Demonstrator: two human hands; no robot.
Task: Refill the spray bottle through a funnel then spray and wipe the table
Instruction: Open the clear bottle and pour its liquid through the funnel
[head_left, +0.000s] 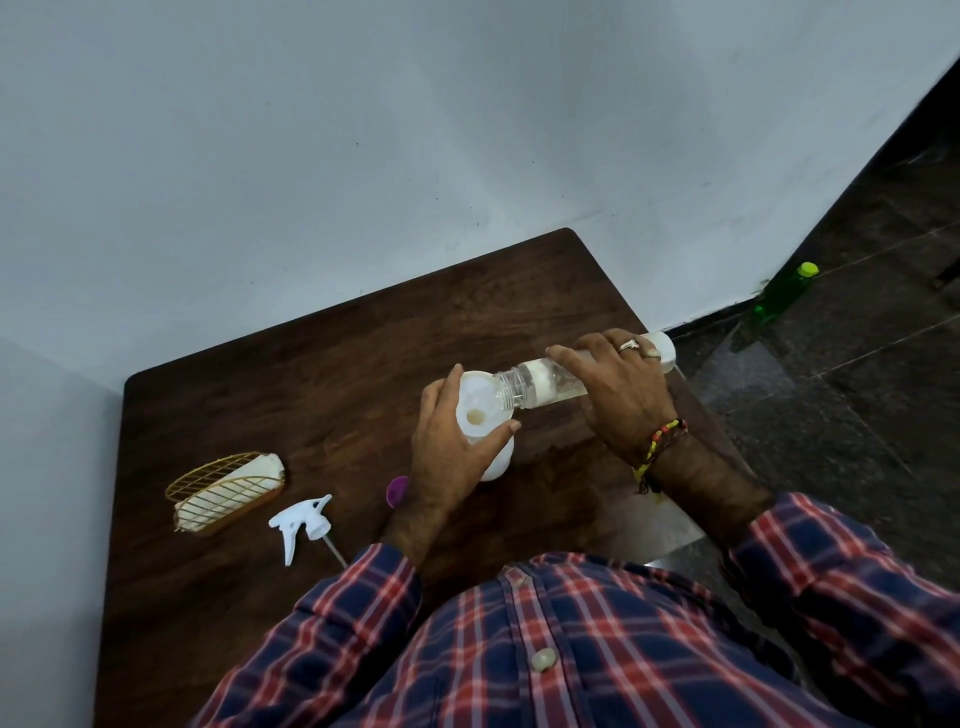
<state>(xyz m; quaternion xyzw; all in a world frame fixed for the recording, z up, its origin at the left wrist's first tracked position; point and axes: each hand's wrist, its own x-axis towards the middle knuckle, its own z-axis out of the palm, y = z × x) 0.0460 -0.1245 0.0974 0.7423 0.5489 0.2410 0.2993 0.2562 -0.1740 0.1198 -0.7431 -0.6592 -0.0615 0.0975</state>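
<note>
Right hand (621, 392) gripping clear bottle (540, 382) near table (311, 374) edge, left hand (454, 447) cupping funnel (478, 402)

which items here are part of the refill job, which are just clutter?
In use: funnel on spray bottle, clear bottle tipped into it, left hand, right hand, spray head, napkins in wire holder.

Lying about: purple cap, green bottle on floor.

Refill under way at the funnel

A white funnel (475, 408) sits upright in the white spray bottle (496, 462) on the counter (311, 374); a clear bottle (540, 382) lies tipped, mouth over the funnel's rim. The white trigger sprayer (301, 525) lies detached nearby.
</note>
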